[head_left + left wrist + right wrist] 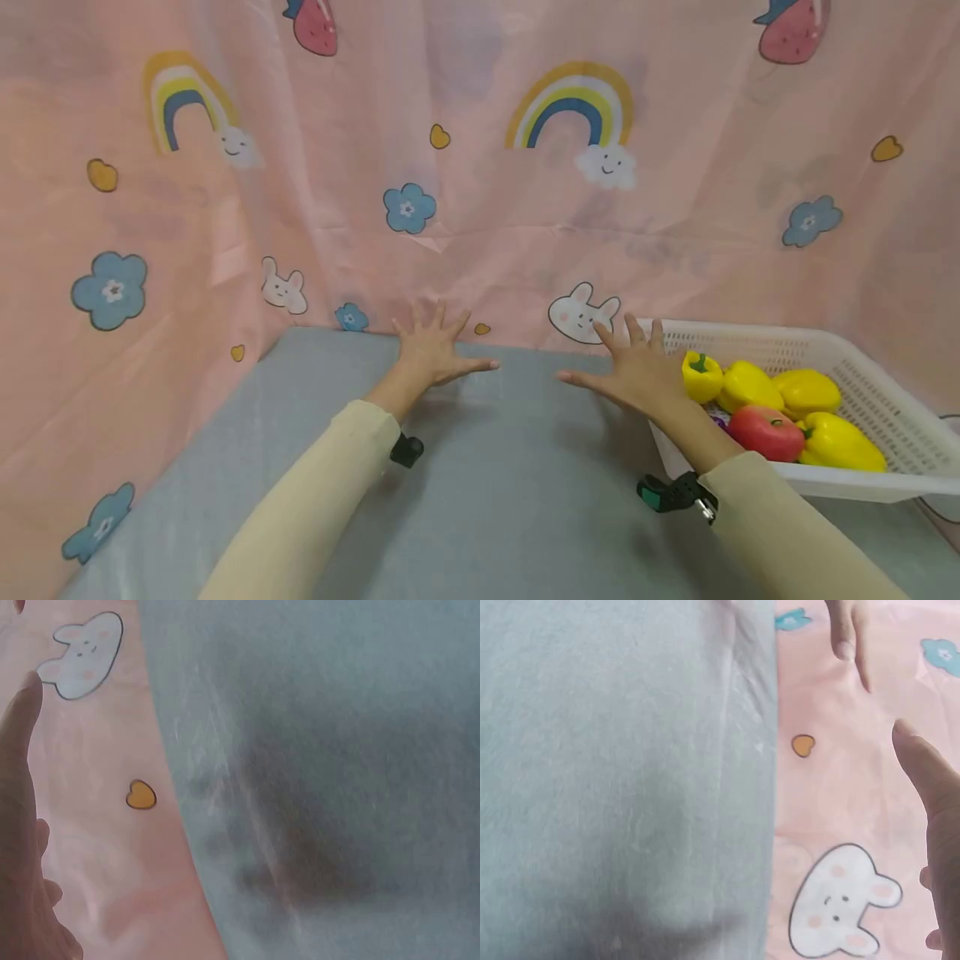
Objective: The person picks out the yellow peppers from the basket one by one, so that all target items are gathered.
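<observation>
Both hands reach forward above the grey table, fingers spread and nothing held. The left hand is near the table's back edge, its thumb pointing right. Facing it, the right hand has its thumb pointing left and overlaps the left rim of a white plastic basket in the head view. In the basket lie several yellow bell peppers, a red apple-like fruit and a small purple thing partly hidden behind the right forearm. The left wrist view shows the left hand at its edge; the right wrist view shows the right hand.
A pink curtain printed with rainbows, rabbits and flowers stands along the back and left of the table. Dark straps circle the wrists below the cream sleeves. A thin dark cable runs by the basket's right end.
</observation>
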Motion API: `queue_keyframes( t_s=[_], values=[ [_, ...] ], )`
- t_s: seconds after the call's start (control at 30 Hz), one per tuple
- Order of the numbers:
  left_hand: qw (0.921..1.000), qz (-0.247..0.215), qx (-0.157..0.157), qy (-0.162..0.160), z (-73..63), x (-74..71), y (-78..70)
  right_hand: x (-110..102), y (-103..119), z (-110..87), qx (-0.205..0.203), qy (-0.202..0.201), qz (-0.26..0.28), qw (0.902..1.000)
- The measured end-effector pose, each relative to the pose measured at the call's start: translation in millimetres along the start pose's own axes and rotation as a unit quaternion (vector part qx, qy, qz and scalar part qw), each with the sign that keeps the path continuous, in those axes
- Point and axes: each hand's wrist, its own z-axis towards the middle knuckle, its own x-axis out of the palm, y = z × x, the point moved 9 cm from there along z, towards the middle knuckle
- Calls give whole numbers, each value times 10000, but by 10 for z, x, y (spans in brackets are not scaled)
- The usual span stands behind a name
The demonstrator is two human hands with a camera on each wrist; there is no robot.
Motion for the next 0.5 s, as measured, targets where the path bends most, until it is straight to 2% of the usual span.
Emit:
queue_keyframes(
  t_s=[0.3,0.5],
  values=[
    [9975,-447,512,-189,-87,-30,-222,-299,-366,-356,-65,-1046,-225,9942],
    [9942,-592,827,-340,-182,1,-396,-488,-670,-646,-41,-1792,162,9837]
  ],
)
